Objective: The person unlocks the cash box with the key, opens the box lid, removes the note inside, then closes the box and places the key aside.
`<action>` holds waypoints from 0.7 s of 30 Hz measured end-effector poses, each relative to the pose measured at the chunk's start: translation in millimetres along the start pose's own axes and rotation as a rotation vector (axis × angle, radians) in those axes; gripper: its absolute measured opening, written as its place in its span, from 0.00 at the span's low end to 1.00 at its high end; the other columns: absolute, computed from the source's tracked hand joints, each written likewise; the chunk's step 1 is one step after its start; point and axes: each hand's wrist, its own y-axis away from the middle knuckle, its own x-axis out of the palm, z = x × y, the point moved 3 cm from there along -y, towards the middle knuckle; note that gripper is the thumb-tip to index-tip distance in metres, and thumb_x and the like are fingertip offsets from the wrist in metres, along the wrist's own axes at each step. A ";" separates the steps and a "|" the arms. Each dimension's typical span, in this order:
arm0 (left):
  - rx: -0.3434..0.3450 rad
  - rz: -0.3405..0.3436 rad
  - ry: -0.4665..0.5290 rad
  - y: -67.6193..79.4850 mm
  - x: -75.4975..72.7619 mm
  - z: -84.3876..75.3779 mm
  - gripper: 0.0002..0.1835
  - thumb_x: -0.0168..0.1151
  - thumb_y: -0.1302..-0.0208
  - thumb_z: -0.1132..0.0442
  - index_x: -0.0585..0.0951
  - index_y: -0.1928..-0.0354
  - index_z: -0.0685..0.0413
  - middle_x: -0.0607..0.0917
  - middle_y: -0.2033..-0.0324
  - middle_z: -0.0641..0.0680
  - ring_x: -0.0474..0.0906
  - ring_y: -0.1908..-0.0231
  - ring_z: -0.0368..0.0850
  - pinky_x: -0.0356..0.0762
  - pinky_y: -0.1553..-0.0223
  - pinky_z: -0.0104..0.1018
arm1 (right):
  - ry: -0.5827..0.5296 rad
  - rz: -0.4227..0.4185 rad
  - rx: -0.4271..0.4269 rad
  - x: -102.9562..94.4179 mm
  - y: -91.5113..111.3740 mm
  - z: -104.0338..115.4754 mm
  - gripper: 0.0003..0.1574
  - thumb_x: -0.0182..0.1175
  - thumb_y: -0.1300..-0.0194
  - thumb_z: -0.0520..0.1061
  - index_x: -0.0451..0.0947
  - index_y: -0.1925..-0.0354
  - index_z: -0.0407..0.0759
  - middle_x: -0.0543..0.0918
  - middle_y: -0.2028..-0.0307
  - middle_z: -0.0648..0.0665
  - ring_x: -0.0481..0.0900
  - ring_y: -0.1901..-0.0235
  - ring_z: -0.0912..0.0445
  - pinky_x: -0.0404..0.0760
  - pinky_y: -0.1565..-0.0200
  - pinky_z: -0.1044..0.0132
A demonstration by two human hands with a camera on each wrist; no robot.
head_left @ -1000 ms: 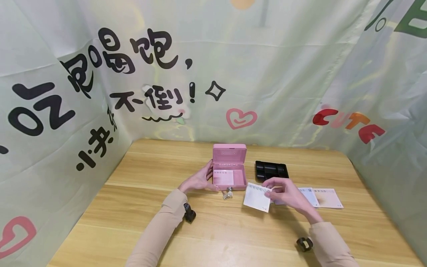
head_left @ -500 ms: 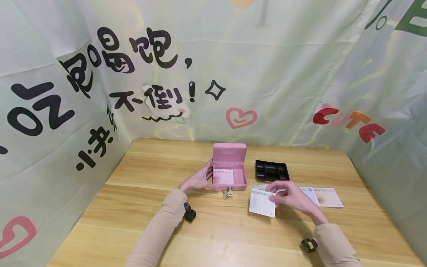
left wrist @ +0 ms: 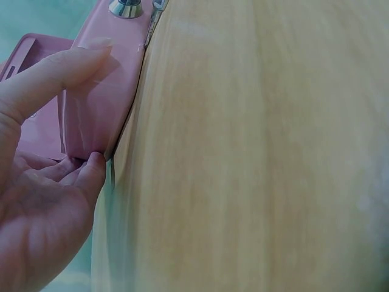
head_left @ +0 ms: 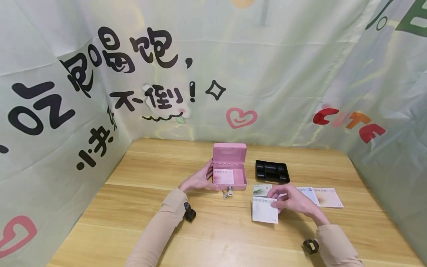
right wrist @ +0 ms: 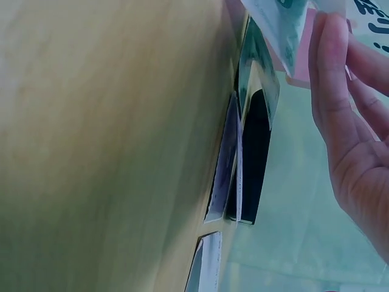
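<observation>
My left hand [head_left: 197,181] grips the left front corner of a pink cash box [head_left: 240,178], whose lid stands up. In the left wrist view its thumb lies on the front wall of the cash box [left wrist: 91,128], with fingers at the side. A pinkish banknote [head_left: 223,177] lies inside, at the left. My right hand [head_left: 295,200] pinches a pale banknote [head_left: 265,212] by its right edge, above the table. Just behind lies a green banknote [head_left: 261,190], partly covered. The right wrist view shows the pinched banknote [right wrist: 282,27] at the fingertips.
A lock with keys [head_left: 225,195] hangs at the box's front. To its right sits a black compartment tray [head_left: 271,171]. A blue banknote [head_left: 308,195] and a brownish one [head_left: 330,197] lie farther right on the wooden table [head_left: 213,233]. Printed cloth [head_left: 283,81] surrounds the table.
My right hand has moved the pale banknote right and towards me, away from the box, uncovering the green banknote behind it. The left hand and box have stayed still.
</observation>
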 end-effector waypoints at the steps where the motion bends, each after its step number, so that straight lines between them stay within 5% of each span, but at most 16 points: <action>1: 0.002 0.000 -0.001 -0.1 0.0 0.1 0.69 0.70 0.52 0.81 0.28 0.22 0.61 0.37 0.20 0.64 0.39 0.20 0.60 0.43 0.17 0.47 | -0.002 0.004 -0.003 0.4 0.1 -0.3 0.14 0.65 0.40 0.32 0.77 0.56 0.25 0.81 0.66 0.36 0.83 0.72 0.61 0.91 0.69 0.60; 21: -0.007 -0.001 0.010 -0.8 -0.2 0.4 0.69 0.70 0.52 0.81 0.27 0.22 0.60 0.37 0.20 0.64 0.39 0.20 0.60 0.42 0.17 0.47 | 0.021 0.058 0.030 5.2 -0.2 -4.3 0.14 0.65 0.40 0.31 0.77 0.56 0.25 0.82 0.67 0.36 0.82 0.72 0.62 0.91 0.71 0.62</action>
